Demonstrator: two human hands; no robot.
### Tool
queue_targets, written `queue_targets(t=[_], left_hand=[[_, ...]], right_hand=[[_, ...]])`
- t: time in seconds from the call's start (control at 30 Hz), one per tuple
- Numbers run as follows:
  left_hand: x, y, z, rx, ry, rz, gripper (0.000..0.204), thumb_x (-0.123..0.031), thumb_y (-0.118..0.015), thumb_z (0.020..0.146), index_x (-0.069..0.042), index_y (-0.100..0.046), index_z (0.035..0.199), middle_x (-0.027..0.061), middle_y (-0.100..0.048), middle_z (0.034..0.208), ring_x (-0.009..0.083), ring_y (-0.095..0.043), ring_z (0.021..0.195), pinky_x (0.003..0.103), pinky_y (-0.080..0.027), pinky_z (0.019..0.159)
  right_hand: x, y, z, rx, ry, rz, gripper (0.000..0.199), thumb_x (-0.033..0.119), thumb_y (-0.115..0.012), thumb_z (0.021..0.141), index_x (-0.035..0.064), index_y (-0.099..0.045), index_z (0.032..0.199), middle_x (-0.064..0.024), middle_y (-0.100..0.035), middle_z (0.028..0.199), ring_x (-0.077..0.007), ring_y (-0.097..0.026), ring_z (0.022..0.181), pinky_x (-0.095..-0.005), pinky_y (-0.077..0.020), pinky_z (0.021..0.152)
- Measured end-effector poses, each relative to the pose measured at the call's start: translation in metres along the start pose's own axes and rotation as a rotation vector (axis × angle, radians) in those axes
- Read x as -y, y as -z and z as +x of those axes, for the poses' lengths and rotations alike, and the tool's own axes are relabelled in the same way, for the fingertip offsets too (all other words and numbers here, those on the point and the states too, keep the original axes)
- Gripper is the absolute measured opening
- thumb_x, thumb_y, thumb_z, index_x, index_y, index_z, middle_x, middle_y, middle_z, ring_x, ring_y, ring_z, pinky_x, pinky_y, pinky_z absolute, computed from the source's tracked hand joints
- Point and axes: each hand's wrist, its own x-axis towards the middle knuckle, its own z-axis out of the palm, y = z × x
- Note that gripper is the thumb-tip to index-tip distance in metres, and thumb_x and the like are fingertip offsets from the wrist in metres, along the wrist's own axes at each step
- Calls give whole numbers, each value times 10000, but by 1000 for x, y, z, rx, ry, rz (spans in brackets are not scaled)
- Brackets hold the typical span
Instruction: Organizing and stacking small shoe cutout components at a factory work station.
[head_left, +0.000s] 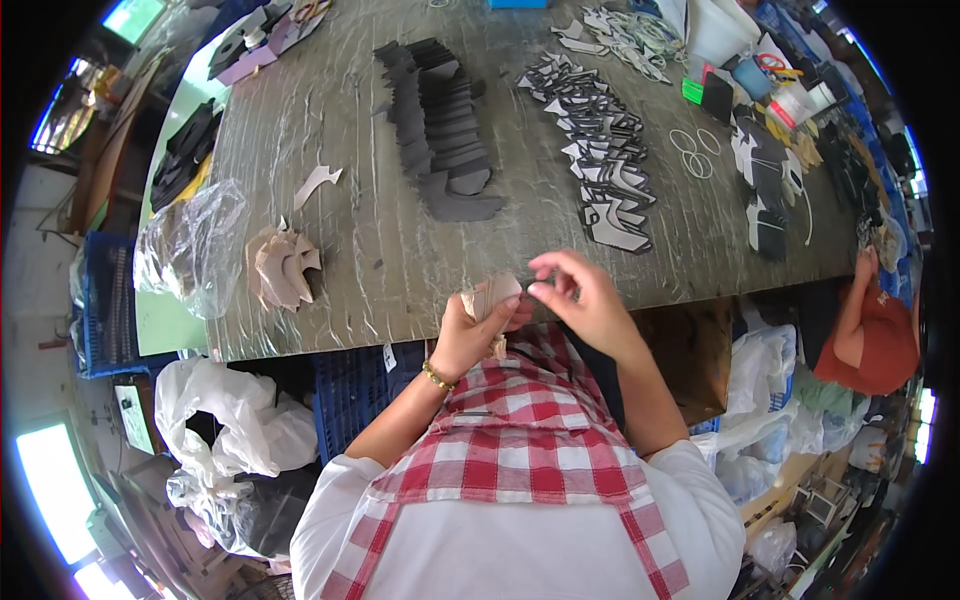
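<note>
The fisheye rim cuts off the frame corners, and the far end of the table (380, 260) bends out of view along the top edge. At the upper right, a cluster of containers and small items is too crowded and too small to identify. The lower part of the tan stack (490, 298) is covered by the fingers that grip it, so the number of pieces in it cannot be determined. A second person at the right edge shows only an arm and an orange cap; that person's hand rests at the table edge.

The left hand (470, 335) sits at centre frame, just over the near table edge. Its forearm rises from the lower middle of the frame and carries a gold bracelet (437, 377) at the wrist. The fingers are closed around the tan stack of thin cut pieces, holding it upright.

The right hand (580, 295) is just right of the stack, with its forearm entering from the lower right. The thumb and forefinger are pinched together at the top edge of the stack; the other fingers are curled loosely above. Whether the pinch holds a single piece cannot be determined.

Further tan cut pieces (282, 268) lie at left centre on the table, beside a clear plastic bag (190, 245). Rows of dark cut pieces (445, 130) and black-and-white pieces (600, 150) occupy the upper centre.
</note>
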Motion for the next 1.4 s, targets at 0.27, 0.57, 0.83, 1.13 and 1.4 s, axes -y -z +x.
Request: queue_targets(t=[0.27,0.57,0.83,1.13,1.4], left_hand=[[-1,-2,3,-197,-242,287,88,-68,-573,944,-29,-510,992,73,-660,936,60,-588,667,219,-511,566],[-14,-28,-8,-309,-350,487,205,-163,-773,795,-22,-691,919,24,-637,679,51,-546,608,223,-459,564],[-19,-28,-9,-112,-287,495,198,-162,-709,862,24,-698,930,-11,-628,664,38,-542,598,208,-458,559],[-10,-16,-6,-188,-38,226,124,-129,-651,886,-10,-677,859,-33,-544,602,26,-428,510,207,-325,458],[-8,-13,5,-315,-235,440,173,-119,-685,847,-20,-572,761,-9,-543,615,45,-487,580,245,-384,513]], right_hand=[[-8,-9,-7,-230,-106,160,121,82,-645,878,-35,-630,902,-38,-616,745,-69,-544,670,-247,-437,592],[26,-20,-26,-234,-26,-42,99,21,-630,839,-14,-624,931,-109,-611,836,-206,-616,711,-287,-479,619],[9,-14,-45,-146,-166,241,67,16,-627,870,-24,-615,923,-64,-614,852,-119,-616,750,-257,-499,628],[-70,89,-111,-840,-291,-11,80,56,-539,945,-12,-572,918,-49,-624,817,-97,-607,717,-239,-536,642],[-46,68,-103,-591,-402,-705,286,103,-653,837,-27,-577,1081,-207,-623,967,-370,-623,840,-421,-496,758]])
